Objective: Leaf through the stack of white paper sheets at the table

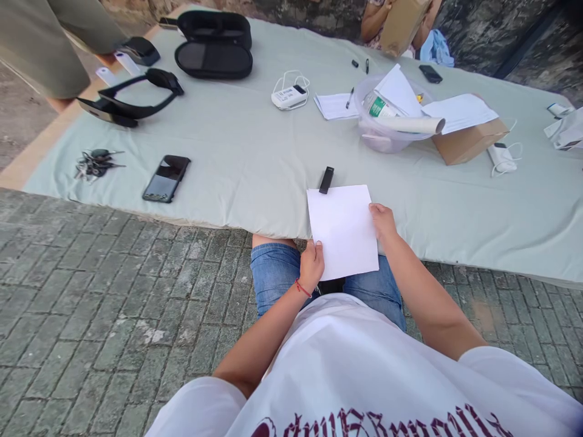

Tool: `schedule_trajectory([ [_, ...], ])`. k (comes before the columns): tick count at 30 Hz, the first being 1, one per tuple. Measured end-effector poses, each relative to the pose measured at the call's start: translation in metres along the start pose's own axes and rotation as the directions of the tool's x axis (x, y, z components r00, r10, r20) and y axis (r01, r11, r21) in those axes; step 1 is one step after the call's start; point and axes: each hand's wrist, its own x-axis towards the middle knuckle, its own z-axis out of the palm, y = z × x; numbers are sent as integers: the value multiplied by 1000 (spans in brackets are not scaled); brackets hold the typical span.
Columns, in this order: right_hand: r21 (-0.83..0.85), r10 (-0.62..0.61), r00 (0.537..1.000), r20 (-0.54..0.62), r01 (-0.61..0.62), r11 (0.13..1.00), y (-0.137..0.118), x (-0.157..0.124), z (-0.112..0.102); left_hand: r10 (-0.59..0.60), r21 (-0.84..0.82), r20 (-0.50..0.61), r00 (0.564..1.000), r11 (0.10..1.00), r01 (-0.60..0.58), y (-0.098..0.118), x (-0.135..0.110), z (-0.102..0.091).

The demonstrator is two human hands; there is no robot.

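Note:
A blank white sheet of paper [344, 233] is held between my two hands at the table's front edge, its near part over my lap. My left hand [313, 265], with a red string at the wrist, grips the lower left edge, thumb on top. On the upper right edge, my right hand [383, 223] pinches the sheet. Fingers under the paper are hidden. A small black stapler-like object [327, 180] lies at the sheet's top left edge; whether it is fastened to the paper cannot be made out.
Left on the cloth-covered table [237, 164] lie a phone [166, 178], keys [96, 164], a black headset [132, 100] and an open case [214, 51]. Farther right stand a plastic basin [387, 141] with papers and a cardboard box [471, 139]. Across the table, a person holds a carton [403, 25].

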Motion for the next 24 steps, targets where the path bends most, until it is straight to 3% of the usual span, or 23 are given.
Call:
schedule_trajectory([
  [3,11,0,1000,-16,0,1000,1,1,1,18,24,60,998,1000,-20,5,1,0],
  [9,-40,-30,1000,2,30,999,-3,-3,4,-24,49,0,1000,999,24,8,11,-4],
  [16,-125,-48,999,11,49,991,-14,-11,5,-50,162,46,998,986,42,8,15,-4],
  [24,-150,-74,993,91,87,985,-14,-26,-9,-48,-90,71,996,994,55,5,23,-20],
])
